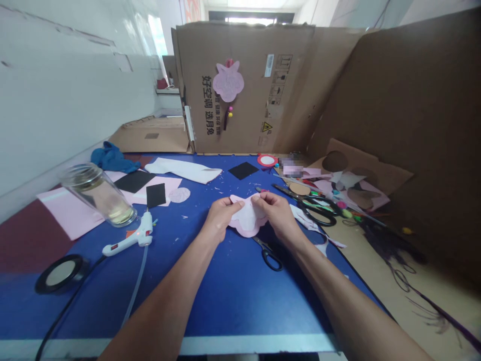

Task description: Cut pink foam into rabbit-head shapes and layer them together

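Note:
A pink scalloped felt cutout point(248, 220) with a paler middle is held up above the blue table. My left hand point(221, 216) pinches its upper left edge between thumb and fingers. On the upper right edge, my right hand point(276, 213) has the same kind of pinch. Just below the cutout lies a pair of small scissors point(271, 259), its blades partly covered by the cutout. Larger black-handled scissors point(317, 208) rest to the right of my right hand. A round whitish piece point(179, 194) lies to the left of my left hand.
At left are a white glue gun point(131, 238) with its cord, a glass jar point(105, 195), a black tape roll point(62, 273) and black squares point(156, 194). A similar pink shape point(228, 82) hangs on the cardboard wall point(251, 50). Scraps point(356, 188) crowd the right.

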`<move>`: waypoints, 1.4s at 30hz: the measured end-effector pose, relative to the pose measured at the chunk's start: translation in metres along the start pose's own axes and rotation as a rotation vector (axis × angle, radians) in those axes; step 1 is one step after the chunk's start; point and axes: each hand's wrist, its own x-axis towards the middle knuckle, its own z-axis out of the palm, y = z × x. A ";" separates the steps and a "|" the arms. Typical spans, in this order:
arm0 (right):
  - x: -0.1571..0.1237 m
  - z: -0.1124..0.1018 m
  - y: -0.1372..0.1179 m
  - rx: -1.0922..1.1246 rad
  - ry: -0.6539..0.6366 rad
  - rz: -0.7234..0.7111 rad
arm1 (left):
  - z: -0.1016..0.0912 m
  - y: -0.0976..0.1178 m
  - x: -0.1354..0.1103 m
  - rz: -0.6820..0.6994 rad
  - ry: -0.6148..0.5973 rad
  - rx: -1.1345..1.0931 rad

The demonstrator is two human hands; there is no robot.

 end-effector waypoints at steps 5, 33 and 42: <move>0.000 0.000 -0.001 0.034 -0.017 -0.002 | 0.000 0.000 0.000 0.003 0.007 -0.020; -0.003 0.001 -0.005 -0.089 -0.127 0.054 | -0.004 0.005 0.002 -0.049 0.019 -0.019; -0.004 0.001 -0.006 -0.118 -0.152 0.066 | -0.006 0.002 0.004 -0.066 0.040 0.060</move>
